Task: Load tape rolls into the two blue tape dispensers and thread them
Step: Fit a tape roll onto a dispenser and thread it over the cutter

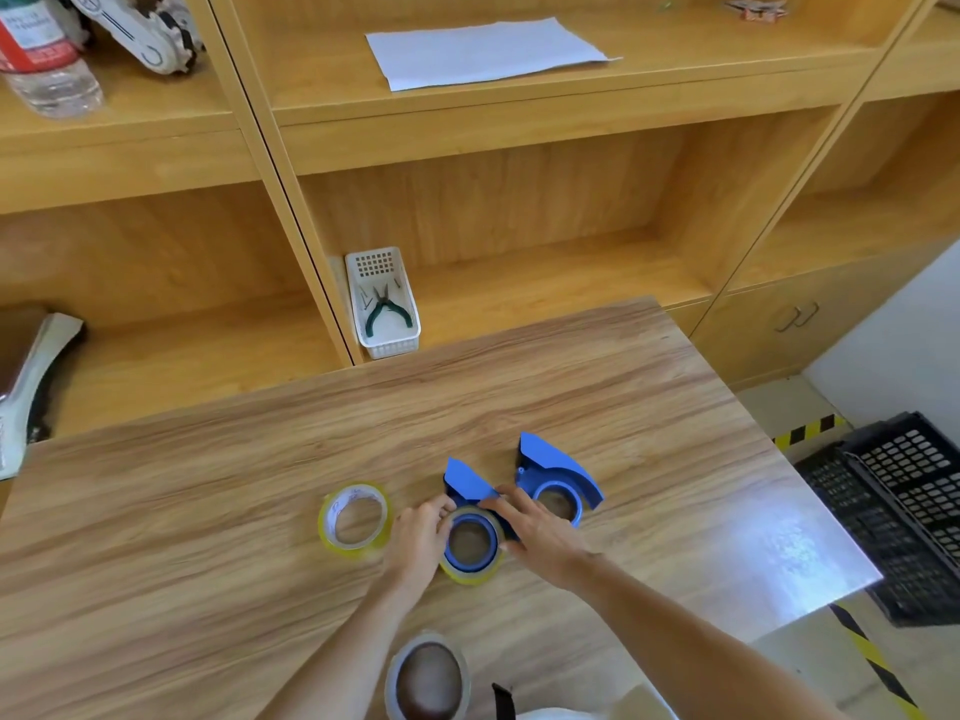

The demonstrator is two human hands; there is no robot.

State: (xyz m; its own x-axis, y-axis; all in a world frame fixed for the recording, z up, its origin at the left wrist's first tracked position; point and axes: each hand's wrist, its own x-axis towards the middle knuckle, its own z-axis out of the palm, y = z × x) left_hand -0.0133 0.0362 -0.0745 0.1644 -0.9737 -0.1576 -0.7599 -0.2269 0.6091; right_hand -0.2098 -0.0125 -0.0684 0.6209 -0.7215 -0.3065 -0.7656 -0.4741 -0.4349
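Observation:
Two blue tape dispensers lie flat on the wooden table (623, 407). The nearer dispenser (465, 483) has a yellowish tape roll (470, 574) seated around its blue hub. My left hand (418, 537) holds that roll's left side and my right hand (540, 532) presses on its right side and the dispenser body. The second dispenser (558, 478) lies just right of them with a bare hub. A loose yellowish roll (356, 517) lies flat to the left. A clear roll (428, 678) lies near the table's front edge between my forearms.
Behind the table stands a wooden shelf unit with a white basket (387, 304) holding green-handled pliers, a paper sheet (483, 52) and a water bottle (47, 59). Black crates (904, 511) sit on the floor at the right, beside yellow-black floor tape.

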